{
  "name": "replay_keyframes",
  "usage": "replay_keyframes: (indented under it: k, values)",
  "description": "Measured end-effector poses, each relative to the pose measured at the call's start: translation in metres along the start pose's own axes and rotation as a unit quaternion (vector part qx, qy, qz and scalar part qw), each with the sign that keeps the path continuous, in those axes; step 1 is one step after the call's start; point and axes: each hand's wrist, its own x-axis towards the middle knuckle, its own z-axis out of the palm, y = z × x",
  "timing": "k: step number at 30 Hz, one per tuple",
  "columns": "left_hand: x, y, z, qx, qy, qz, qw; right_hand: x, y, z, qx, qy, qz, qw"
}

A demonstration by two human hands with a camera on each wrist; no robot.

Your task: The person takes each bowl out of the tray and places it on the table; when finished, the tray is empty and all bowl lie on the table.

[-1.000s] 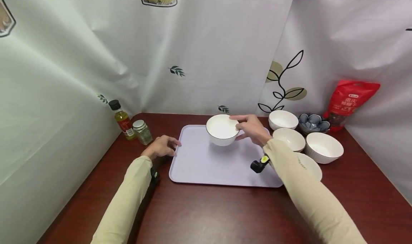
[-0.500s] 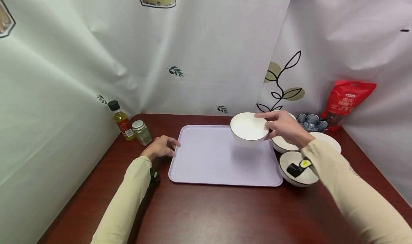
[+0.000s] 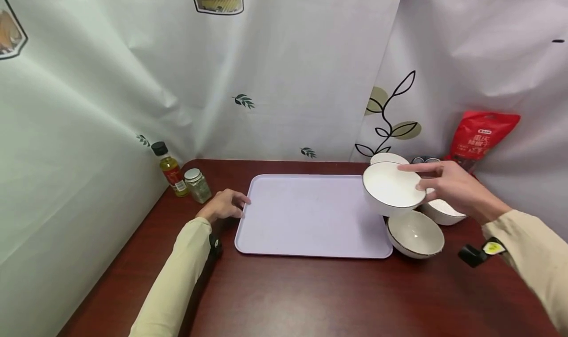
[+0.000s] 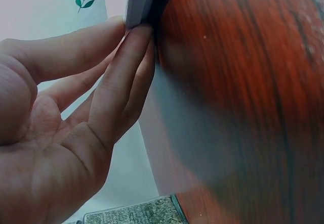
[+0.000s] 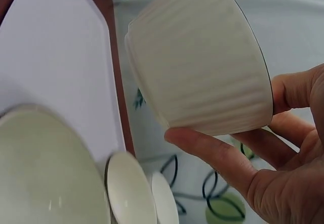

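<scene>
A white ribbed bowl with a dark rim [image 3: 390, 188] is held in the air by my right hand [image 3: 454, 186], above the right edge of the lilac tray [image 3: 306, 218]. In the right wrist view, thumb and fingers grip the side of that bowl [image 5: 202, 62]. My left hand [image 3: 225, 205] pinches the tray's left edge. The left wrist view shows its thumb and fingertips meeting on the tray edge [image 4: 142, 4]. Below the held bowl, a second bowl [image 3: 415, 234] stands beside the tray's right end. Part of the bowl group is hidden behind the held bowl and my right hand.
More white bowls [image 3: 443, 212] stand right of the tray, one [image 3: 389, 158] at the back. A blue petal-shaped dish [image 3: 426, 160] and a red pouch [image 3: 481, 137] are behind. An oil bottle [image 3: 170, 170] and a lidded jar [image 3: 197, 185] stand left, near the curtain wall.
My right hand has carried the bowl rightward, from over the middle of the tray to over its right edge and the neighbouring bowls. My left hand stays at the tray's left edge.
</scene>
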Motion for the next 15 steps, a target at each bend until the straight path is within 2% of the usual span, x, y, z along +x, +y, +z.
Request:
replay_keyframes:
  k: [4,15]
  values:
    - [0.0,0.001,0.0,0.0,-0.002,0.001,1.0,-0.016,0.024,-0.017,-0.002,0.019,0.014,0.9997]
    - [0.0,0.001,0.001,-0.002,-0.002,-0.002,1.0,-0.053,0.089,-0.056,0.057,0.061,0.027,0.9961]
